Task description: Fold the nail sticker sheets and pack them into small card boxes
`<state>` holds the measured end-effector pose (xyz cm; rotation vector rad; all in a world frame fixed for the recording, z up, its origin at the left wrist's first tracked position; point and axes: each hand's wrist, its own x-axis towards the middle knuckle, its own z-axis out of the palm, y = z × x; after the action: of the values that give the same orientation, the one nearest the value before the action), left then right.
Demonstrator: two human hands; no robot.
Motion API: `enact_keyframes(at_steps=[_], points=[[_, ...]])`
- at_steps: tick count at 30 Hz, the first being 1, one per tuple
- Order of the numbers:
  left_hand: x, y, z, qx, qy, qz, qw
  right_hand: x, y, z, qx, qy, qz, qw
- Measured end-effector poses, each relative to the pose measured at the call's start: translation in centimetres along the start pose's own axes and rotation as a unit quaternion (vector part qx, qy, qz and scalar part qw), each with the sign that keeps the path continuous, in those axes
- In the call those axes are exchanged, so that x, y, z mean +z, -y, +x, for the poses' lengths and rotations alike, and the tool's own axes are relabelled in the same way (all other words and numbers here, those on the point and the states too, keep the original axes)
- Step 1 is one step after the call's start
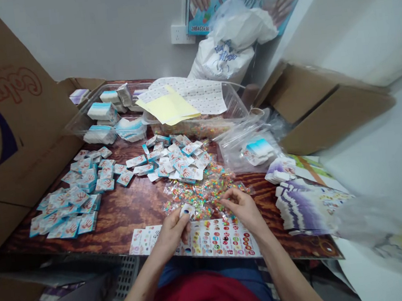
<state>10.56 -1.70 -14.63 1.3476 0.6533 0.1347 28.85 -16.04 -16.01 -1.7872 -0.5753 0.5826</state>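
Observation:
My left hand (173,232) is closed around a small white paper box (187,211), one end of which shows a dark blue spot. Over the near right part of a heap of small clear candy bags (200,193), my right hand (243,208) has thumb and fingers bent in a pinch. What sits between its fingertips is too small to make out. Beneath both hands lies a sheet of colourful stickers (210,239), along the table's front edge. Behind the candy bags is a loose pile of small white-and-blue boxes (176,158) printed with hands.
More such boxes (80,196) spread over the left of the table. Clear plastic tubs (231,99) stand behind, with papers (171,106) on top. Purple-and-white cards (296,202) lie right. A large carton (14,117) walls the left; another carton (325,104) stands back right.

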Motion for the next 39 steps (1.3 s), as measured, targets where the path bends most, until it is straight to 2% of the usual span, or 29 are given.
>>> enact_keyframes(at_steps=[4,8,11,14,17,19,21,24,27,30,32,34,36,38,39], points=[[-0.1,0.5,0.3,0.002,0.003,0.031,1.0,-0.3,1.0,-0.2,0.07,0.045,0.137,0.987],[-0.2,1.0,0.2,-0.003,0.006,0.044,0.999,-0.6,1.1,0.1,0.116,0.011,0.22,0.968],[-0.2,1.2,0.3,-0.004,0.009,0.051,0.999,-0.1,1.5,0.0,0.107,0.015,0.203,0.973],[0.1,1.1,0.4,0.0,0.024,0.064,0.998,1.6,2.7,-0.9,0.101,0.107,0.194,0.97],[0.3,0.9,0.5,0.041,0.039,0.102,0.993,4.1,4.1,-2.2,0.086,0.205,0.159,0.962],[0.3,0.9,0.5,0.078,0.039,0.135,0.987,5.5,4.5,-2.8,0.039,0.21,0.09,0.973],[0.1,0.9,0.3,0.088,0.029,0.168,0.981,6.3,4.5,-3.0,-0.006,0.173,0.003,0.985],[-0.5,0.9,0.0,0.064,0.025,0.196,0.978,6.5,3.9,-2.7,-0.008,0.146,-0.052,0.988],[-0.8,0.8,-0.4,0.053,0.063,0.176,0.981,6.2,3.3,-2.3,0.007,0.139,-0.033,0.99],[-0.9,0.3,-0.6,0.059,0.126,0.157,0.978,5.7,3.0,-2.1,0.038,0.204,0.024,0.978],[-1.3,-0.3,-0.6,0.066,0.163,0.183,0.967,5.2,3.0,-2.0,0.065,0.25,0.065,0.964],[-1.8,-1.4,-0.1,0.088,0.179,0.217,0.956,4.3,2.8,-2.0,0.07,0.236,0.08,0.966],[-2.2,-2.6,1.2,0.143,0.138,0.258,0.945,3.3,2.6,-2.0,0.055,0.188,0.085,0.977],[-2.4,-3.6,3.3,0.227,0.035,0.325,0.917,2.5,2.5,-1.9,0.05,0.147,0.098,0.983],[-2.4,-4.0,4.7,0.266,-0.019,0.369,0.89,2.3,2.4,-1.9,0.052,0.135,0.107,0.984]])
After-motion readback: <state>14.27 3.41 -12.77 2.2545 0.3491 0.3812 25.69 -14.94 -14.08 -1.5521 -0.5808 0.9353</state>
